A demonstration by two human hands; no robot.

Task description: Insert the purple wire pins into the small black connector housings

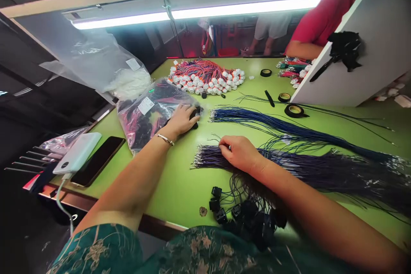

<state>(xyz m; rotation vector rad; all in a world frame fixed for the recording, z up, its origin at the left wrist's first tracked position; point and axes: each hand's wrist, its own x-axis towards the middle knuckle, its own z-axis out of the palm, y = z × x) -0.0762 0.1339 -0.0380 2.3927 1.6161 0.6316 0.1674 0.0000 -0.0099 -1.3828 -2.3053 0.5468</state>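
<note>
My left hand (183,119) reaches forward and rests, fingers curled, on small black parts (195,115) at the edge of a clear plastic bag (144,115) of dark pieces. My right hand (239,152) lies on a bundle of dark purple wires (321,171), its fingertips pinched at the wire ends. A second bundle of blue wires (272,124) runs just behind it. Black connectors on wires (247,216) lie heaped at the near edge of the green table (180,188).
A white power bank (78,152) and a dark phone (98,160) lie at the left edge. A pile of red and blue wires with white connectors (205,77) sits at the back. Black tape rolls (293,110) lie right of centre. A person in red (317,21) works beyond a white panel (362,47).
</note>
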